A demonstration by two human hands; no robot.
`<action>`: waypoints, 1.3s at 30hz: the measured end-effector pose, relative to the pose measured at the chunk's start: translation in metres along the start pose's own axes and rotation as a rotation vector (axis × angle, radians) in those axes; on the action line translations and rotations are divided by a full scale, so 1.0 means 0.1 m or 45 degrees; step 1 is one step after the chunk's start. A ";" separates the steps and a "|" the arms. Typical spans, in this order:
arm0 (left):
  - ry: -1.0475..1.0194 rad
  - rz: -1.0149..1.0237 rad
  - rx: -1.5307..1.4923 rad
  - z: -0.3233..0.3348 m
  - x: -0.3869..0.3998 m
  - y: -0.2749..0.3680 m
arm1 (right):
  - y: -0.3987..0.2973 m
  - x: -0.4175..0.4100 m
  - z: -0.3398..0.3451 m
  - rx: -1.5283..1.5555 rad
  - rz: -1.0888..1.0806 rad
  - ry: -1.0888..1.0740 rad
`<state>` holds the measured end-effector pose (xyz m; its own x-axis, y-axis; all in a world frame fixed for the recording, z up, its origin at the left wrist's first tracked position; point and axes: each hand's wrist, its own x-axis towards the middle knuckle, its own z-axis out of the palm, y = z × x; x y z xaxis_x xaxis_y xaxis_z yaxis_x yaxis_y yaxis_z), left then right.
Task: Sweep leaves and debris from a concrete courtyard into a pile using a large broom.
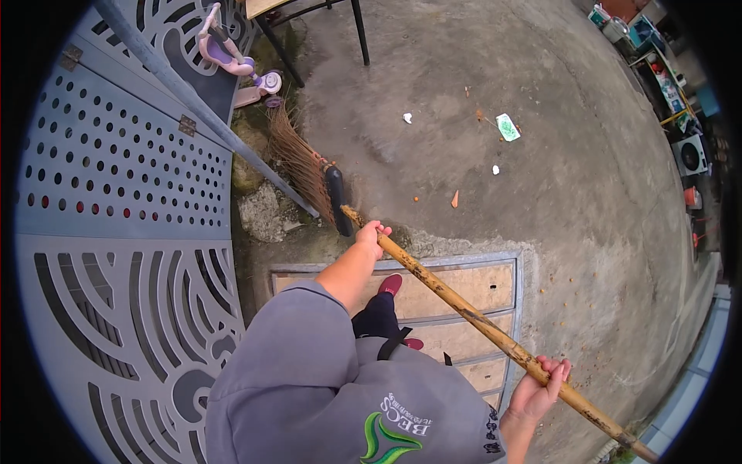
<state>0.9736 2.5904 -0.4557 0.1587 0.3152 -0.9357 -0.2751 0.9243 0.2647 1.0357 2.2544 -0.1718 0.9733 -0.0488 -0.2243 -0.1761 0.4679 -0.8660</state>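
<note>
A broom with a long bamboo handle (452, 298) runs from the upper left to the lower right. My left hand (373, 238) is closed around the handle close to the broom head. Farther along the handle, towards its far end, my right hand (539, 385) grips it from below with the thumb up. The twig bristles (298, 162), bound to a dark sleeve (336, 197), lie at the foot of the metal fence, beside a slanting metal pole (232, 139). On the concrete floor are a green and white packet (508, 127), white scraps (407, 118) and an orange scrap (455, 199).
A perforated metal gate (122, 151) stands at the left. A pink and purple child's scooter (232, 58) and a black-legged table (360, 35) are beyond the bristles. Metal-framed cover panels (464, 290) lie underfoot. A washing machine (690, 155) and shelves stand at the far right.
</note>
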 end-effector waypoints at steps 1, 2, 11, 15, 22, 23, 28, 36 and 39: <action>0.002 -0.009 -0.004 -0.07 0.08 -0.05 | 0.02 -0.08 0.06 -0.004 0.000 0.001; 0.056 -0.030 -0.023 -0.15 0.13 -0.13 | 0.00 -0.16 0.07 -0.071 0.007 0.018; -0.095 -0.333 0.355 0.05 -0.47 -1.06 | -0.76 -0.68 -0.58 -0.122 -0.254 0.570; -0.474 -0.631 0.389 0.09 -1.27 -1.29 | -1.53 -0.48 -1.00 -0.052 -0.331 0.449; -0.144 -0.550 0.409 -0.09 -0.91 -1.14 | -1.13 -0.02 -1.05 0.009 -0.119 0.243; -0.092 -0.493 0.395 -0.13 -0.67 -1.03 | -0.90 -0.02 -0.96 -0.038 -0.104 0.463; -0.050 -0.593 0.550 -0.35 -0.27 -1.18 | -0.77 -0.53 -0.54 -0.148 -0.145 0.418; -0.319 -0.984 0.842 -0.02 -1.21 -2.29 | -1.55 -1.37 -0.70 -0.205 -0.676 0.728; -0.473 -1.141 0.921 0.05 -1.82 -2.60 | -1.89 -1.61 -0.89 -0.266 -0.866 0.789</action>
<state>1.0210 2.2940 -0.3532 0.3168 -0.5658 -0.7612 0.6471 0.7157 -0.2627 0.8994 2.0955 -0.0121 0.6357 -0.7419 0.2132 0.3197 0.0017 -0.9475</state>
